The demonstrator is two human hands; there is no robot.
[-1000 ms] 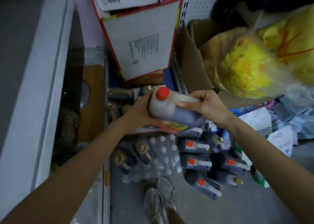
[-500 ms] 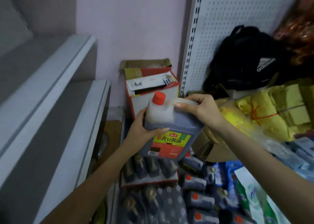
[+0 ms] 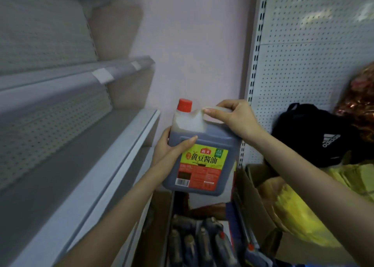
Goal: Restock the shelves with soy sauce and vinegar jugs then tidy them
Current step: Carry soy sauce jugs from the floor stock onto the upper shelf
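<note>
I hold a soy sauce jug [image 3: 202,157] upright in mid-air, in the centre of the head view. It is dark, with a red cap and a yellow-and-red label. My right hand [image 3: 236,118] grips the clear handle at its top. My left hand [image 3: 172,147] wraps round its left side, thumb across the front. The jug hangs just right of a grey metal shelf [image 3: 85,165] on the left. Several more dark jugs [image 3: 202,244] stand on the floor below.
Two more grey shelves [image 3: 70,74] sit above on the left. A white pegboard panel [image 3: 307,64] stands at right, with a black bag [image 3: 315,135] and yellow bags in a cardboard box [image 3: 263,206] beneath. A pink wall fills the back.
Both hands have lifted the jug from low over the floor stock up to shelf height and set it upright. My view has tilted up from the floor to the shelves.
</note>
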